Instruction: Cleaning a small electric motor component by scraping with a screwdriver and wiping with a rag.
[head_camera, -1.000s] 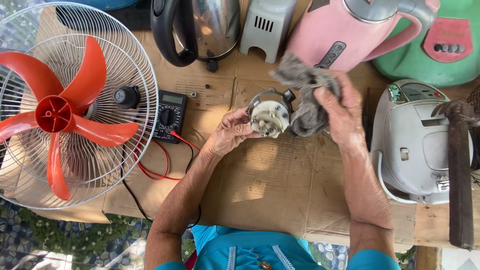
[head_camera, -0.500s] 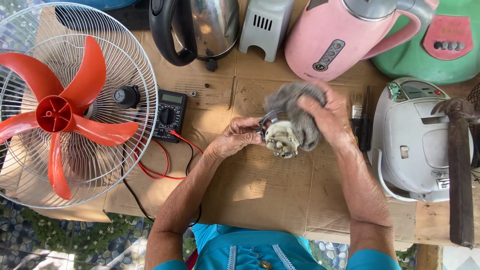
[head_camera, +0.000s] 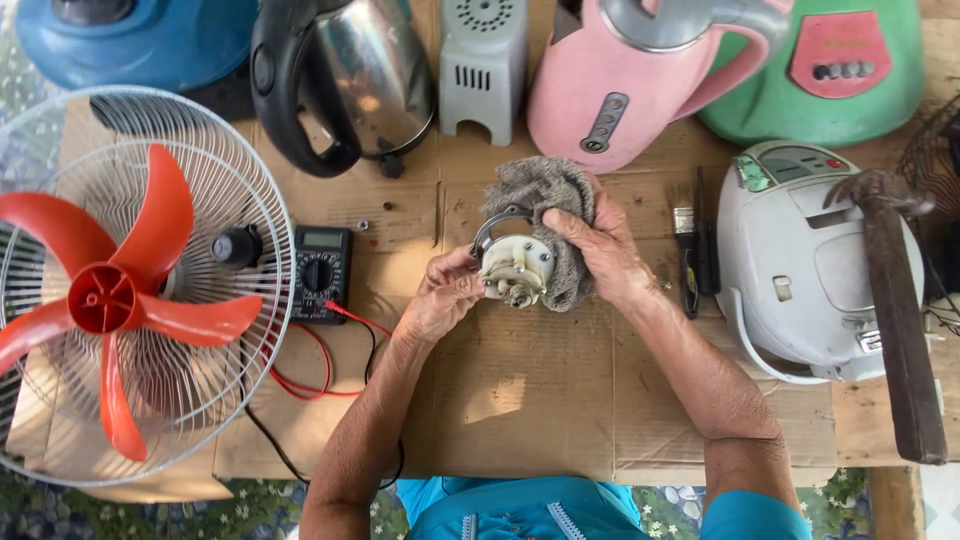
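— Since a second ago the grey woolly rag (head_camera: 548, 205) has come round the small round cream-coloured motor part (head_camera: 514, 268); earlier it hung loose above the right hand, and now it wraps the part's back and right side.

— And how do the hands grip it?

— The left hand (head_camera: 440, 300) pinches the part's lower left edge, thumb and fingertips closed on it. The right hand (head_camera: 602, 252) is curled over the rag, fingers pressing the cloth against the part, so both hands are closed on the bundle. It is held just above the brown cardboard sheet (head_camera: 540, 390) covering the table, near the middle.

— What lies around?

— Left of the hands sits a black multimeter (head_camera: 321, 270) with red and black leads (head_camera: 310, 370), beside a white-caged fan with red blades (head_camera: 120, 300). A small paintbrush (head_camera: 686, 250) lies just right of the right hand, next to a white rice cooker (head_camera: 800, 270) with a rusty hammer (head_camera: 895, 300) resting on it. Beyond stand a pink plastic kettle (head_camera: 640, 80), a steel kettle with black handle (head_camera: 345, 80) and a grey plastic housing (head_camera: 484, 65).
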